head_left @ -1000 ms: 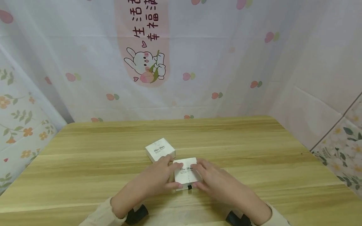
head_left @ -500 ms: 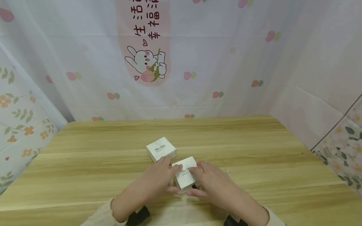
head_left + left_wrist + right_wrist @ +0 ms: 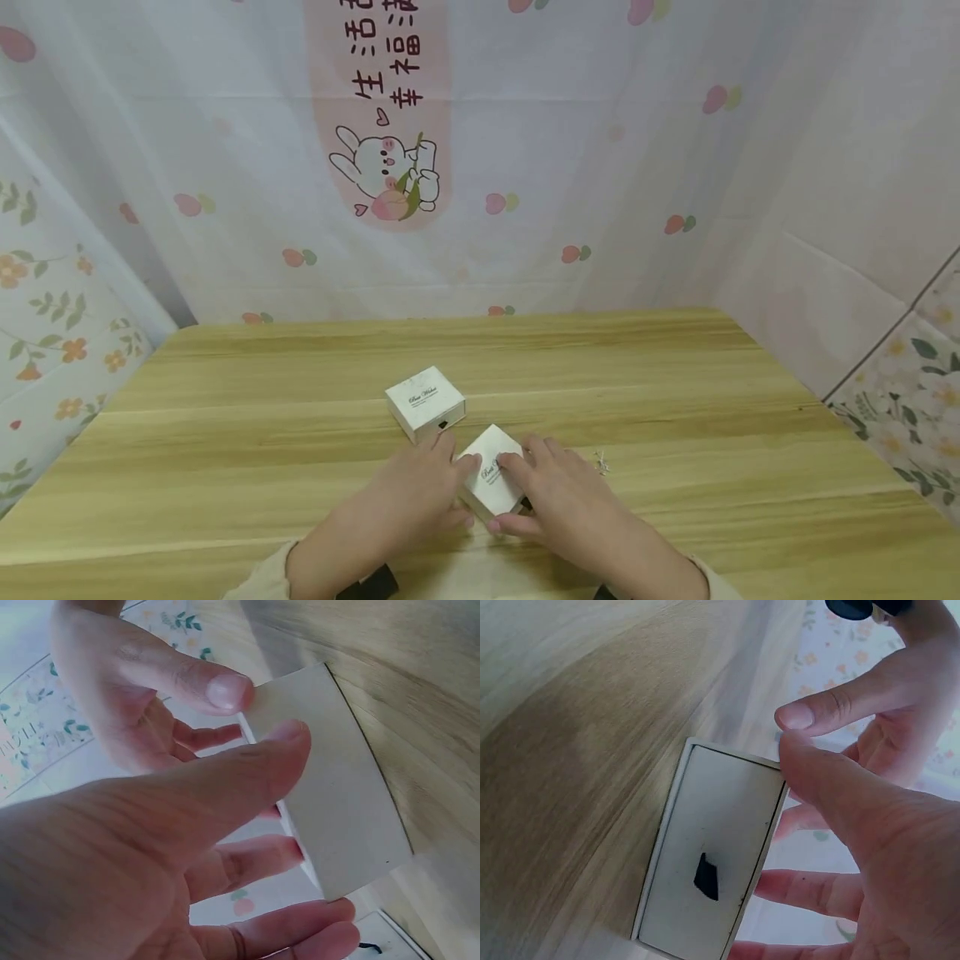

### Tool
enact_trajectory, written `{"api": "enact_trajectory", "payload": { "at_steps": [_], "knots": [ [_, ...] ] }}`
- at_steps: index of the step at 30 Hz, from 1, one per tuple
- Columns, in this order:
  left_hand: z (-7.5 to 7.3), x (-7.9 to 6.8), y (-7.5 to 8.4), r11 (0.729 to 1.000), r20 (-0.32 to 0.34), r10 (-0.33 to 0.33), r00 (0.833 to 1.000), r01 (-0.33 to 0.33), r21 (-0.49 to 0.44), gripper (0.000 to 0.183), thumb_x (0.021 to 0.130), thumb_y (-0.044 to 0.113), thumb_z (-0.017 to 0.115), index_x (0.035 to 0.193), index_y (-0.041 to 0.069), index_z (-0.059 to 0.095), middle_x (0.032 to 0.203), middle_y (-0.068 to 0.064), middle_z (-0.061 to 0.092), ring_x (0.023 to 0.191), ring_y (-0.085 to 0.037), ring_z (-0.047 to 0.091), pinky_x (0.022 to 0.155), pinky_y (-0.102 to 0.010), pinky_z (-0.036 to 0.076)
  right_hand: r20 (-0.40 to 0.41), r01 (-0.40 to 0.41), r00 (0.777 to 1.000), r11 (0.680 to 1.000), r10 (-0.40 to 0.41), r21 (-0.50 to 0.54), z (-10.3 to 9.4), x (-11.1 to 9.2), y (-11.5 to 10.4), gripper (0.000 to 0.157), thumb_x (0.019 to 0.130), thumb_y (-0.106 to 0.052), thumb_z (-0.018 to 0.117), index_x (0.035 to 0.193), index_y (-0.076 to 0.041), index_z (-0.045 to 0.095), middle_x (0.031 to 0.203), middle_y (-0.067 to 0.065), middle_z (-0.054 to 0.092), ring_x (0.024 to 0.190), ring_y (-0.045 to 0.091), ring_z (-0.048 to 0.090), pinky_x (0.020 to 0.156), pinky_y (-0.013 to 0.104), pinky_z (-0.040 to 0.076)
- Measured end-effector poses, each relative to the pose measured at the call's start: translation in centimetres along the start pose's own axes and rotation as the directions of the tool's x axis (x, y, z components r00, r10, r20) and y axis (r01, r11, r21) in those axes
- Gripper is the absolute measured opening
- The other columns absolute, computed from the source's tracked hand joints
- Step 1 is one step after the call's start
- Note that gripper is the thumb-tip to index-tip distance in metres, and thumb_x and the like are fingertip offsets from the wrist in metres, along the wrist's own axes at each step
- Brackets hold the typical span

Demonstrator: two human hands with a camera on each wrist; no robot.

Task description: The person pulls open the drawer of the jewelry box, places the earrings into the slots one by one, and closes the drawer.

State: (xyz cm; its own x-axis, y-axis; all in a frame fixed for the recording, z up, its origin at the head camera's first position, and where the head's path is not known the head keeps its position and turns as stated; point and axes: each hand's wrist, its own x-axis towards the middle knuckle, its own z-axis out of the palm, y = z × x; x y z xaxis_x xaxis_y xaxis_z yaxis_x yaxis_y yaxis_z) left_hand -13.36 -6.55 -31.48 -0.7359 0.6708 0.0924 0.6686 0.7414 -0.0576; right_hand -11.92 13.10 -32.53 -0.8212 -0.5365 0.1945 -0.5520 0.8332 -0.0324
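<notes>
A small white gift box (image 3: 487, 498) with "Best Wishes" lettering is between both hands, turned cornerwise to the person. My left hand (image 3: 420, 487) grips its left side, and my right hand (image 3: 566, 496) grips its right side. In the left wrist view, the left thumb lies against a plain side of the box (image 3: 345, 787). The right wrist view shows the drawer end with a black pull tab (image 3: 707, 877), and the right thumb at its corner. Just beyond the left fingers stands a second white gift box (image 3: 425, 400), its drawer shut.
A small pale, twiggy item (image 3: 602, 462) lies on the wooden table (image 3: 675, 383), right of the right hand. Behind the table hangs a printed curtain (image 3: 525, 150). A black band (image 3: 375, 583) is near the left wrist.
Both hands have turned the gripped box, so one corner now points at the person and its tab end faces the right hand. The second box has stayed put; the small pale item has come into sight.
</notes>
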Motion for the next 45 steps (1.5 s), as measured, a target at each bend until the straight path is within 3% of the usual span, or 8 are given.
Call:
{"api": "enact_trajectory", "payload": {
  "at_steps": [3, 10, 13, 16, 23, 33, 45],
  "knots": [
    [-0.1, -0.1, 0.0, 1.000, -0.007, 0.018, 1.000, -0.018, -0.021, 0.051, 0.075, 0.037, 0.074, 0.116, 0.010, 0.063, 0.092, -0.007, 0.054, 0.083, -0.015, 0.050, 0.070, -0.024, 0.049, 0.003, 0.001, 1.000, 1.000, -0.001, 0.002, 0.0, 0.0, 0.0, 0.059, 0.075, -0.055, 0.067, 0.115, -0.012, 0.062, 0.102, 0.007, 0.057, 0.083, 0.015, 0.051, 0.065, 0.032, 0.048],
    [-0.7, -0.3, -0.7, 0.965, 0.079, 0.002, 0.997, 0.019, -0.263, 0.057, 0.078, 0.023, 0.074, 0.129, 0.008, 0.054, 0.105, -0.005, 0.052, 0.086, -0.012, 0.050, 0.071, -0.023, 0.048, -0.001, 0.015, 1.000, 1.000, -0.015, 0.021, 0.0, 0.0, 0.1, 0.058, 0.074, -0.053, 0.070, 0.115, -0.012, 0.063, 0.104, 0.008, 0.057, 0.083, 0.015, 0.052, 0.068, 0.033, 0.049],
    [-0.6, -0.1, -0.9, 0.961, 0.061, 0.007, 0.998, 0.010, -0.276, 0.062, 0.079, 0.023, 0.073, 0.134, 0.006, 0.049, 0.123, -0.010, 0.052, 0.106, -0.019, 0.053, 0.084, -0.030, 0.051, 0.005, 0.020, 1.000, 0.999, -0.021, 0.038, 0.0, 0.0, 0.2, 0.058, 0.075, -0.052, 0.070, 0.116, -0.012, 0.063, 0.107, 0.008, 0.058, 0.086, 0.015, 0.053, 0.069, 0.033, 0.050],
    [-0.3, 0.2, -1.1, 0.964, 0.036, 0.036, 0.999, -0.025, -0.265, 0.065, 0.081, 0.025, 0.072, 0.136, 0.005, 0.045, 0.136, -0.013, 0.046, 0.123, -0.025, 0.047, 0.096, -0.037, 0.046, 0.011, 0.027, 1.000, 0.997, -0.028, 0.066, 0.1, 0.1, 0.4, 0.058, 0.075, -0.050, 0.070, 0.117, -0.012, 0.062, 0.109, 0.008, 0.059, 0.091, 0.015, 0.055, 0.073, 0.033, 0.050],
    [0.5, 0.9, -1.6, 0.948, 0.038, 0.099, 0.994, -0.082, -0.309, 0.064, 0.085, 0.034, 0.066, 0.137, 0.004, 0.043, 0.144, -0.010, 0.040, 0.133, -0.022, 0.038, 0.105, -0.036, 0.038, 0.034, 0.033, 0.999, 0.988, -0.038, 0.152, 0.1, 0.2, 0.8, 0.057, 0.077, -0.047, 0.070, 0.123, -0.013, 0.060, 0.119, 0.007, 0.057, 0.106, 0.020, 0.054, 0.086, 0.041, 0.048],
    [1.9, 1.3, -2.5, 0.928, 0.001, 0.100, 0.995, -0.093, -0.362, 0.073, 0.082, 0.051, 0.062, 0.137, 0.006, 0.045, 0.137, -0.008, 0.043, 0.124, -0.018, 0.043, 0.100, -0.033, 0.043, 0.017, 0.060, 0.998, 0.972, -0.066, 0.228, 0.3, 0.5, 1.6, 0.061, 0.072, -0.050, 0.073, 0.120, -0.015, 0.060, 0.123, 0.002, 0.058, 0.109, 0.016, 0.056, 0.087, 0.041, 0.047],
    [1.5, 1.2, -2.5, 0.931, -0.020, 0.052, 0.998, -0.055, -0.361, 0.068, 0.076, 0.054, 0.067, 0.124, 0.007, 0.055, 0.122, -0.004, 0.049, 0.104, -0.012, 0.047, 0.086, -0.026, 0.046, 0.093, -0.087, 0.994, 0.948, 0.061, 0.306, 0.1, 1.0, 1.5, 0.083, 0.064, -0.052, 0.076, 0.125, 0.000, 0.055, 0.125, 0.010, 0.057, 0.115, 0.029, 0.054, 0.094, 0.049, 0.044]
  ]
}}
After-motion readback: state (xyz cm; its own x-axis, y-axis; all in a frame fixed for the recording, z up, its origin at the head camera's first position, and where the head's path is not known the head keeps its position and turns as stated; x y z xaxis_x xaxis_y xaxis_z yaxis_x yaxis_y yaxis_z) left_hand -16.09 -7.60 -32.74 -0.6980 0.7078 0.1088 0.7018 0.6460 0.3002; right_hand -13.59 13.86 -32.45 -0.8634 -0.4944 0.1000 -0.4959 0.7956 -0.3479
